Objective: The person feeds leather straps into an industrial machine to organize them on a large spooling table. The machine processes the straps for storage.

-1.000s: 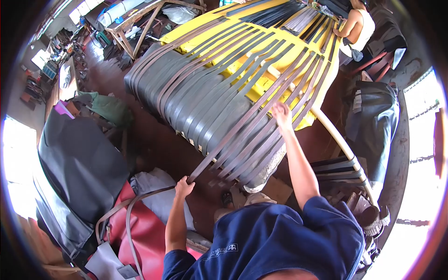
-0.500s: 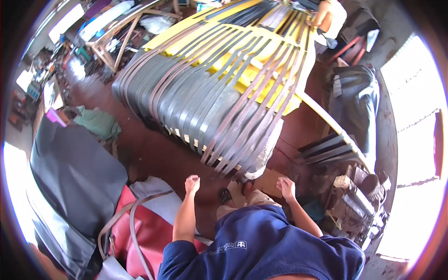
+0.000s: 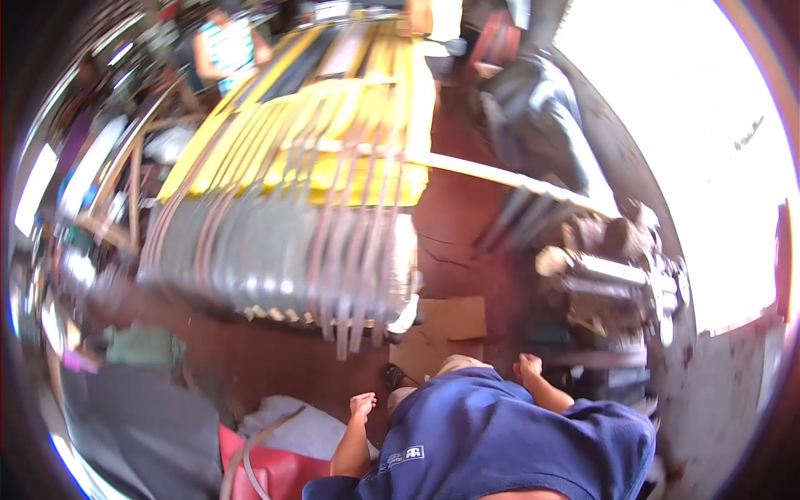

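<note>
Head view: left hand [image 3: 362, 405] near shirt [image 3: 508, 429]; white lettering [image 3: 402, 457] blurred.

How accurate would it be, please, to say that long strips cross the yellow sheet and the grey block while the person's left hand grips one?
Not quite: the left hand grips no strip. The head view shows it apart from the long strips, lower in the picture. The strips do cross the yellow sheet and the grey block.
</note>
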{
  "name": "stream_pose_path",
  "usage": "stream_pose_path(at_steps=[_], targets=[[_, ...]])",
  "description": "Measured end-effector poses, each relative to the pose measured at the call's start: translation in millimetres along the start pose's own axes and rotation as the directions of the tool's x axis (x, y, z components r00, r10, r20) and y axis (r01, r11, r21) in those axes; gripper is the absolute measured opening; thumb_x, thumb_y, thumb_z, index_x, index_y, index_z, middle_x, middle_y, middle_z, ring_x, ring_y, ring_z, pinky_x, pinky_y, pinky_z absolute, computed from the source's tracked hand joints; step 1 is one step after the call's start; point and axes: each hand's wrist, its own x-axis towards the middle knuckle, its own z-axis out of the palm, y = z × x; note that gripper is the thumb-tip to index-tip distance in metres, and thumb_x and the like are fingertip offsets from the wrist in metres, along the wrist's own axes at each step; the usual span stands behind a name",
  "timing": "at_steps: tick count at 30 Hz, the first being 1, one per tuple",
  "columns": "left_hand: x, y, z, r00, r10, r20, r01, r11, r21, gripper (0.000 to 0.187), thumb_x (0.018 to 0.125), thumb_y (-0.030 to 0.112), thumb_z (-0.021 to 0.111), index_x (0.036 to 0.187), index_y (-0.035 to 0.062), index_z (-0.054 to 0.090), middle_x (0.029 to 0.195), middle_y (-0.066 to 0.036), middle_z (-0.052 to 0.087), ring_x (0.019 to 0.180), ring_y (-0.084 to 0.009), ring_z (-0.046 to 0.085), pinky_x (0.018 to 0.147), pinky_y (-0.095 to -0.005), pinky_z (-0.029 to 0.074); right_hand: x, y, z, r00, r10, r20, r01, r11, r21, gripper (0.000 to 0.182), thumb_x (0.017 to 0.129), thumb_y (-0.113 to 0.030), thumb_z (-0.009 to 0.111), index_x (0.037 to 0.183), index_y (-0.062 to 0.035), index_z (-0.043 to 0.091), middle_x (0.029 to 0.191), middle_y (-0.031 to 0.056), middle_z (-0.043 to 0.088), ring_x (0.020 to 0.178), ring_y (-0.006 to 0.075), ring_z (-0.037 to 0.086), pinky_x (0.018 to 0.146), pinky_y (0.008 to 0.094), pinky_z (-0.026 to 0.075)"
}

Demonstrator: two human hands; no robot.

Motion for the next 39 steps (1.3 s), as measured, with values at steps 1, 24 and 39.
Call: stream_pose_path(at_steps=[1,24,39], targets=[[0.4,3.7,6.4,0.998,0.022,0.058,-0.026,0.997,0.076,0.014,0.086,0.009,0.061,0.094,0.0009,0.069,0.076,-0.007,0.068,0.061,-0.0113,0.061,0.057,-0.0248,0.050,1.4,-0.2,-2.2,0.997,0.050,-0.054,-0.043,0.991,0.123,0.018,0.087,-0.024,0.060,0.087,-0.0066,0.065,0.064,0.0055,0.061,0.051,0.0147,0.058,0.047,0.0282,0.051],[-64.3,122.4,213.1,0.953,-0.025,0.303,-0.159,0.809,0.566,0.024,0.088,0.033,0.060,0.098,0.0106,0.060,0.079,-0.001,0.064,0.064,-0.0108,0.060,0.053,-0.0229,0.043,99.7,15.8,-266.1,0.571,0.298,-0.765,-0.136,0.953,0.269,0.058,0.069,-0.049,0.072,0.104,-0.0071,0.050,0.102,0.0161,0.060,0.091,0.0366,0.061,0.078,0.0456,0.048],[-101.6,112.1,267.0,0.897,-0.037,0.440,-0.145,0.917,0.371,0.019,0.089,0.030,0.058,0.100,0.0137,0.058,0.081,0.001,0.062,0.071,-0.0102,0.059,0.061,-0.0248,0.044,123.3,18.5,-303.7,0.643,0.509,-0.572,-0.104,0.798,0.593,0.051,0.061,-0.031,0.078,0.100,-0.0046,0.058,0.100,0.0171,0.064,0.099,0.0318,0.060,0.086,0.0394,0.047]])
